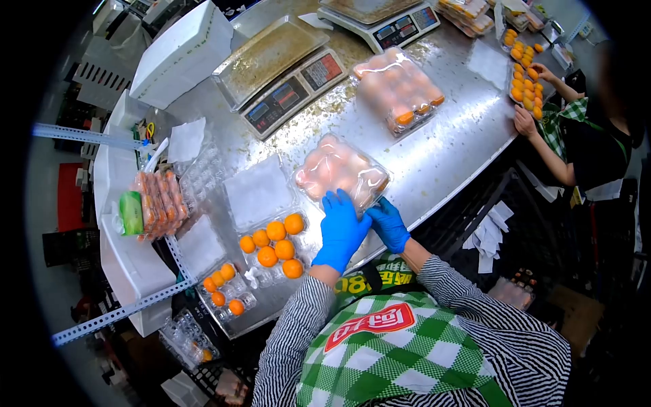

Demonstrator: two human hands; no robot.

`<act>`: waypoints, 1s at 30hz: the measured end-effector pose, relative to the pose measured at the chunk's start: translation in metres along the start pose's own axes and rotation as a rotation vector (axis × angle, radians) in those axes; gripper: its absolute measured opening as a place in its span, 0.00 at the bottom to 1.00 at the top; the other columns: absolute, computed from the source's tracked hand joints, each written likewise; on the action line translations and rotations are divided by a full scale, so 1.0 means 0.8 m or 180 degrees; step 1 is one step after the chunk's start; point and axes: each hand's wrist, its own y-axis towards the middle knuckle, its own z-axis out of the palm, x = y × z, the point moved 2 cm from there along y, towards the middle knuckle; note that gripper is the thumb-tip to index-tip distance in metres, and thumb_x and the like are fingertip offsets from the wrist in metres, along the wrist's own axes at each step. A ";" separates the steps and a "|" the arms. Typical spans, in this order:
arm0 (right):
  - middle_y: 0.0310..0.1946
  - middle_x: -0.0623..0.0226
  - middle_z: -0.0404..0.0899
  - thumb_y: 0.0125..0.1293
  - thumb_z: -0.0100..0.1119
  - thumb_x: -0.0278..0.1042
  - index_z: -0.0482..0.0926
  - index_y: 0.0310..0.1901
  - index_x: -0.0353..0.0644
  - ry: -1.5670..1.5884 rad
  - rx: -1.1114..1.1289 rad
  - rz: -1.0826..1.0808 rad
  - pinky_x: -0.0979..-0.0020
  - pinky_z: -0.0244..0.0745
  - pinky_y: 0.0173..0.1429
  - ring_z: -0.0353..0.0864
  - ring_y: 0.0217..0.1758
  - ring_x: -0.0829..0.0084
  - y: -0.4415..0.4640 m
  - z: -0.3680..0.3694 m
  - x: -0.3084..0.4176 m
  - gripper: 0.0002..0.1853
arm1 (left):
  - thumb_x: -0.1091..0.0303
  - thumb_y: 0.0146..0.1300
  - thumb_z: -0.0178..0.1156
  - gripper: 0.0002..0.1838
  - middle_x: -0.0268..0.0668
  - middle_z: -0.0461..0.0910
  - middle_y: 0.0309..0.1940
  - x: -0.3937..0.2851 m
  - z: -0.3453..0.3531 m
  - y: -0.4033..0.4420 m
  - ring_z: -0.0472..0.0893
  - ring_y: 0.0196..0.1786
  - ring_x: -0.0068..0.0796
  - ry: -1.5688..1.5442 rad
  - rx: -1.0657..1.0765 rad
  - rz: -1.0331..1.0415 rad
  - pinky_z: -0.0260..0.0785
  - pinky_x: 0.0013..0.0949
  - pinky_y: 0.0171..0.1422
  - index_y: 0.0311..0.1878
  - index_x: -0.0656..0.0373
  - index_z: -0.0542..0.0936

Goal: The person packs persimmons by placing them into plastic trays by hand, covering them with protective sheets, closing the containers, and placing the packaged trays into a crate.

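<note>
Both my hands wear blue gloves and meet at the near edge of a clear plastic fruit box (336, 166), whose round fruit looks pale orange through the lid. My left hand (342, 230) lays its fingers over the lid and grips the near side. At the near right corner, my right hand (389, 226) grips the edge; some of its fingers are hidden. Left of my hands, an open clear tray (305, 254) holds several oranges (276, 230) in its cups. Its lid, lined with a white pad (261, 190), lies folded back.
Another filled fruit box (400, 88) sits farther back, near two weighing scales (295, 95) (386, 24). A smaller tray (234, 292) with oranges lies at the left edge, by wrapped packs (159, 203). A co-worker's hands (525, 122) handle an orange tray (512, 81) at right.
</note>
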 end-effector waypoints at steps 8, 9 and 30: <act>0.39 0.60 0.77 0.63 0.51 0.25 0.61 0.59 0.39 -0.0738 -0.0061 -0.0417 0.70 0.77 0.42 0.80 0.37 0.71 0.002 -0.010 -0.016 0.23 | 0.54 0.54 0.63 0.49 0.72 0.59 0.60 -0.003 0.023 -0.004 0.62 0.64 0.66 0.0626 0.0324 0.0306 0.64 0.50 0.62 0.67 0.76 0.49; 0.40 0.61 0.76 0.63 0.51 0.25 0.61 0.60 0.39 -0.0724 -0.0035 -0.0445 0.70 0.76 0.43 0.79 0.38 0.71 0.006 -0.014 -0.027 0.23 | 0.55 0.54 0.62 0.48 0.72 0.60 0.59 -0.004 0.028 -0.003 0.65 0.61 0.66 0.0787 0.0272 0.0401 0.67 0.50 0.58 0.67 0.75 0.49; 0.37 0.53 0.76 0.63 0.50 0.31 0.62 0.57 0.35 -0.2060 -0.0622 -0.0560 0.68 0.76 0.36 0.79 0.34 0.66 0.012 -0.016 -0.029 0.22 | 0.59 0.50 0.64 0.46 0.65 0.67 0.53 -0.018 0.046 0.020 0.77 0.48 0.53 0.1699 0.0106 0.0112 0.77 0.40 0.41 0.67 0.71 0.52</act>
